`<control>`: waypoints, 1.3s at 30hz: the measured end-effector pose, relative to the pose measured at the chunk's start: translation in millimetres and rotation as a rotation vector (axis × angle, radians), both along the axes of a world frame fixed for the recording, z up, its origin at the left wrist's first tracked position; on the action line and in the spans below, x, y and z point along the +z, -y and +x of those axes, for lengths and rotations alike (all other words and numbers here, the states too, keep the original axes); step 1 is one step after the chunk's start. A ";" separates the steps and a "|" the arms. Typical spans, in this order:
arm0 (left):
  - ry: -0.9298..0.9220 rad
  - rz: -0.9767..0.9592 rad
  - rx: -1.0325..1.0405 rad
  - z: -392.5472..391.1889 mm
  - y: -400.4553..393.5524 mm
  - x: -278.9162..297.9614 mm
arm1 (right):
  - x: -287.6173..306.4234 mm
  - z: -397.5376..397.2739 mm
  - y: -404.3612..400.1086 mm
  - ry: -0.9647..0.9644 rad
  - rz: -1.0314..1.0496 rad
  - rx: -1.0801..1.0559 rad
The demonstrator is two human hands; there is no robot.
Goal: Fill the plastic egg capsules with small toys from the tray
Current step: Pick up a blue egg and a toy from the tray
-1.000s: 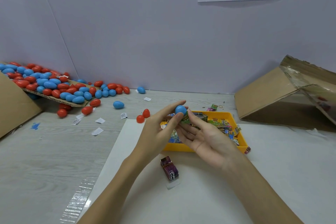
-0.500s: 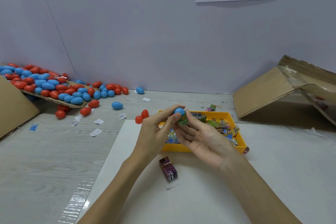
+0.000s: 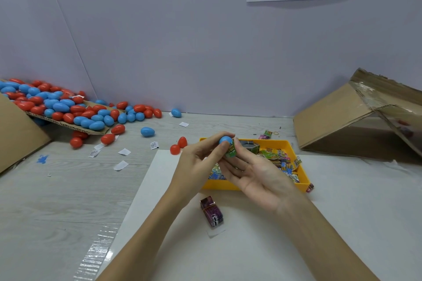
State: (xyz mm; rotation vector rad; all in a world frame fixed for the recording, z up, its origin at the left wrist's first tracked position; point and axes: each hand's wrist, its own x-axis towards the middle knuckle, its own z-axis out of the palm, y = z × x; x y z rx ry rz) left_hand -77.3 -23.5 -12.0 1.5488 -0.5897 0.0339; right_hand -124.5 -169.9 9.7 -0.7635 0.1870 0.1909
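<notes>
Where the two hands meet above the near-left corner of the yellow tray (image 3: 293, 145), we note a blue egg capsule (image 3: 225, 140) pinched between the thumb and forefinger of the left hand (image 3: 198, 162). The fingers (image 3: 213, 141) of that hand curl round the capsule's upper half. Directly beneath and to its right sits a small green toy packet (image 3: 231, 150), touching the capsule and resting against the fingertips of the right hand (image 3: 258, 178). The right hand lies palm up, its fingers fairly straight, supporting the packet from below.

Outward, the tray holds a heap of small toys (image 3: 279, 159) in printed wrappers. A purple packet (image 3: 212, 211) lies on the white sheet (image 3: 251, 246) nearer the person. Loose red and blue eggs (image 3: 68, 109) cover the far-left tabletop (image 3: 68, 189); a cardboard box (image 3: 356, 121) stands at right.
</notes>
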 end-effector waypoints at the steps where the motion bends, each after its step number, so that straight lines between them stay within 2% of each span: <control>1: -0.010 -0.014 -0.010 -0.4 0.0 0.5 | 0.3 0.0 0.2 0.003 -0.009 -0.003; 7: -0.030 -0.086 -0.038 -4.1 2.5 0.9 | 0.4 -0.5 1.5 0.005 -0.015 -0.005; 18: -0.018 -0.111 0.055 -3.9 6.1 1.6 | 0.7 -0.7 2.7 0.038 0.028 0.060; 23: -0.034 0.004 -0.014 0.5 -5.9 6.1 | -6.1 2.3 4.4 0.114 -0.121 0.025; 27: 0.275 0.212 0.089 5.8 -11.2 2.8 | -9.4 1.7 2.5 0.209 -0.323 -0.031; 29: 0.431 0.258 0.153 6.5 -11.0 1.4 | -10.8 1.0 -2.9 0.268 -0.534 -0.111; 32: 0.522 0.307 0.196 5.2 -9.4 1.1 | -15.4 2.0 -7.7 0.323 -0.813 -0.277; 36: 0.595 0.310 0.282 0.3 -2.8 -0.1 | -20.4 2.0 -10.4 0.316 -0.870 -0.413; 39: 0.567 0.259 0.361 -6.0 4.8 -1.5 | -24.0 3.0 -15.2 0.304 -0.852 -0.496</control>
